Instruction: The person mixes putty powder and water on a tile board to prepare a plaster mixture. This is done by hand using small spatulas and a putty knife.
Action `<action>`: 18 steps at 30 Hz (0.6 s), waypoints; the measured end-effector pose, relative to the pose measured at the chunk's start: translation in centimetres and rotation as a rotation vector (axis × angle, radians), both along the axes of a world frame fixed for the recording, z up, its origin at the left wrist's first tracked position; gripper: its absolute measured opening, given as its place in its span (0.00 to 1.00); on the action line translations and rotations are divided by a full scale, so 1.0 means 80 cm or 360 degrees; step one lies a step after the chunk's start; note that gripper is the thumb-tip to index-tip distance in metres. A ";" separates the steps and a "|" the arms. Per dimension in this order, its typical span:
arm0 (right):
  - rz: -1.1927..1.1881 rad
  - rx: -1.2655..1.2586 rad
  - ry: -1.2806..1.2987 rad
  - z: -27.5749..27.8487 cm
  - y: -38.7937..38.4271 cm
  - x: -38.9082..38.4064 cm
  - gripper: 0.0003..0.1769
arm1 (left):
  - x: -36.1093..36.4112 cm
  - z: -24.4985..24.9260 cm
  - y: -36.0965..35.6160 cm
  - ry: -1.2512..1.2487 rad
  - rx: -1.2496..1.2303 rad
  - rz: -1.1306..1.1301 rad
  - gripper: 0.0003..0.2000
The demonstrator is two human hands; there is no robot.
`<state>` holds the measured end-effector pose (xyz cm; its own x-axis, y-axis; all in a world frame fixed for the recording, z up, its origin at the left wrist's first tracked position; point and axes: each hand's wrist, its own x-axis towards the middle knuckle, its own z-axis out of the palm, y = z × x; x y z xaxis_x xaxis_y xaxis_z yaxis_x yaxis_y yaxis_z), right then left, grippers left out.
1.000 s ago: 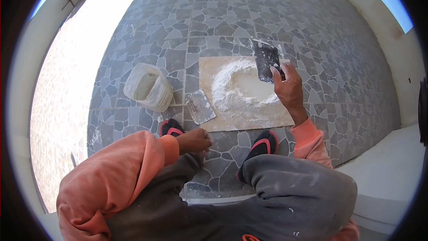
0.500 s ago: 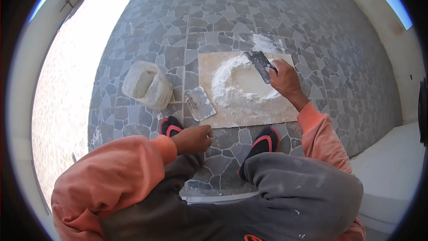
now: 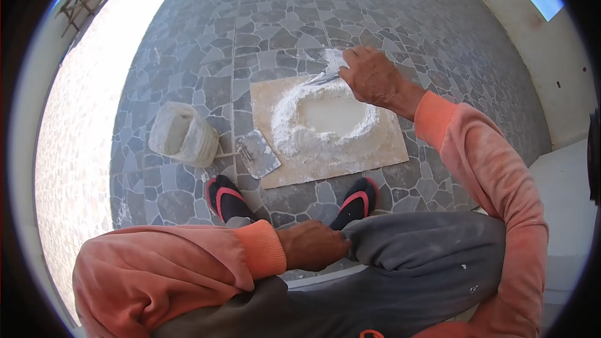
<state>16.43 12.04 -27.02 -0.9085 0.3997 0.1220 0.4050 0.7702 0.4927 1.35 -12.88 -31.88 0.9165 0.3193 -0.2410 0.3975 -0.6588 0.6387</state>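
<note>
My right hand [image 3: 374, 78] is closed around a putty knife [image 3: 327, 77], whose blade is tilted and partly hidden at the far edge of a white powder ring [image 3: 291, 122]. The ring surrounds a smooth, pale pool [image 3: 332, 116] on a flat tan board [image 3: 266, 103]. Curled fingers on my left hand [image 3: 313, 245] rest close to my right knee; whatever they may hold is hidden. A second, wider scraper [image 3: 258, 153], smeared with white, lies across the board's near left corner.
Left of the board stands a whitish bag-like container [image 3: 183, 134] with its top open. White powder [image 3: 335, 58] is spilled on the stone-patterned tile floor [image 3: 188, 56] beyond the board. My feet in red-strapped sandals [image 3: 228, 197] are at the board's near edge.
My right hand has moved the putty knife from above the pool to the ring's far edge. My left hand has drawn back from the board toward my right knee. The camera view has shifted.
</note>
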 end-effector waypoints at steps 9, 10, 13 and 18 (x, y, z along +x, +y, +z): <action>-0.0341 -0.0307 -0.0048 -0.059 -0.013 0.092 0.11 | -0.003 0.016 -0.019 0.0227 -0.0107 -0.0101 0.06; -0.0343 -0.0362 0.0069 -0.062 -0.018 0.095 0.12 | -0.002 0.018 -0.023 0.0219 -0.0125 -0.0109 0.06; -0.0348 -0.0523 0.0427 -0.078 -0.033 0.106 0.14 | 0.007 0.023 -0.028 0.0203 -0.0181 -0.0100 0.07; -0.0515 -0.0880 0.0842 -0.092 -0.040 0.107 0.15 | 0.014 0.024 -0.023 0.0206 -0.0161 -0.0044 0.09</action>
